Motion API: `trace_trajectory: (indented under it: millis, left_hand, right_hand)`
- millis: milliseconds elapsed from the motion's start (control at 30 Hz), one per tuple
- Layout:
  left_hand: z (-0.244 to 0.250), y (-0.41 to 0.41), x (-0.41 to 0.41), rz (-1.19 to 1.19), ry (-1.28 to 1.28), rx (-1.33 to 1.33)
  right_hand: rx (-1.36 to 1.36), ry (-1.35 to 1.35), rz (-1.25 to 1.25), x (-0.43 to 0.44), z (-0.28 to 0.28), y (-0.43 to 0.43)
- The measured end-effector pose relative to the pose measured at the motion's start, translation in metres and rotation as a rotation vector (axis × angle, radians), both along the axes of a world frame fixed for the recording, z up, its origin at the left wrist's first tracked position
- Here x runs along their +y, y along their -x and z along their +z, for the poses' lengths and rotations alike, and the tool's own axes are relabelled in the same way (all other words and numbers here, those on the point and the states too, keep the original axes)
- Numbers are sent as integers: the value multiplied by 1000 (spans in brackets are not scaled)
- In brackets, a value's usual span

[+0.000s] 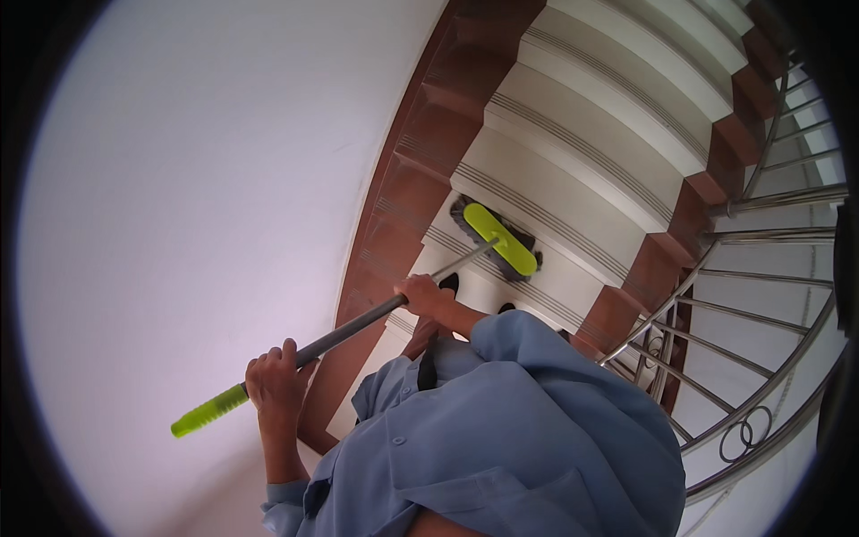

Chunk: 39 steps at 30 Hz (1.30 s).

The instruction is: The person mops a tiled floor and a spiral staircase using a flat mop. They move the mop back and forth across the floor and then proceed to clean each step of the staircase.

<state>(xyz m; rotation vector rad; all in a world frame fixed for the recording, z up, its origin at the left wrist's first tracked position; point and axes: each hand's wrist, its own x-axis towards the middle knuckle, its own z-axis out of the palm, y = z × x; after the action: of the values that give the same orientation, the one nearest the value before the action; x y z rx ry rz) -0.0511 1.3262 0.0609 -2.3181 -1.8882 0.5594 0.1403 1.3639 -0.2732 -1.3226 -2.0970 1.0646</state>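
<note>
My left hand [276,379] is closed around the grey upper part of a mop handle [352,335], just above its green ribbed end grip [209,411]. Lower down the pole, my right hand [421,295] grips it near where the grey section meets a thinner metal rod. At the far end, the lime-green mop head [500,239] with dark grey fibres lies on a pale stair tread, close to the step edge. The dark shoes below are partly hidden.
Pale stairs [577,87] with grooved edges and red-brown borders run towards the top right. A white wall [201,168] stands on the left. A curved metal railing [751,369] with bars and rings bounds the right side.
</note>
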Motion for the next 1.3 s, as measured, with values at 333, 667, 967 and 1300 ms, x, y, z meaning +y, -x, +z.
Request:
trace_trajectory:
  millis: [333, 667, 967, 1300]
  left_hand:
    - [-60, -87, 0, -354, 58, -333]
    - [-54, -61, 17, -308, -62, -486]
    - [-10, -66, -29, 210, 332, -243]
    - [-5, -18, -81, 334, 33, -325]
  right_hand:
    - [-207, 357, -177, -129, 9, -150]
    - [-131, 176, -215, -139, 97, -180]
    - [-263, -133, -450, -141, 59, -192]
    - [-215, -187, -323, -96, 28, -131]
